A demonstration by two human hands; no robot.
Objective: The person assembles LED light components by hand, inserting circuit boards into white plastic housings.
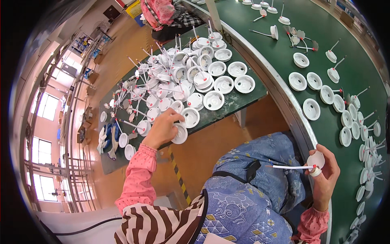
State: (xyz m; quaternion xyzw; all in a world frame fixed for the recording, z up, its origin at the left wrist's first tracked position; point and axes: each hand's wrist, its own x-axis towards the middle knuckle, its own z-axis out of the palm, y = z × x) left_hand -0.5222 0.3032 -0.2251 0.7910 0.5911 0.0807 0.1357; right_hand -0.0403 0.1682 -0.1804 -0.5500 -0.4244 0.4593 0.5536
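Observation:
My left hand (163,129) is closed on the rim of a white round plastic cup (179,133) at the near edge of the side table. Over the edge of the green bench, my right hand (326,173) pinches a pale round disc (315,159). A white sleeved wire (293,167) with a red joint runs leftward from that disc. Close beyond my left hand lie more white cups, one of them a holed cup (190,117). A large heap of white cups with wires (174,75) covers much of the side table.
The dark green side table (217,116) stands to my left. On the green bench (321,132) at right, behind its metal edge (280,81), lie loose cups (311,109) and wired discs (300,38). Blue and white gloves (109,140) lie at the side table's left end. Another person's clothing (162,16) shows beyond.

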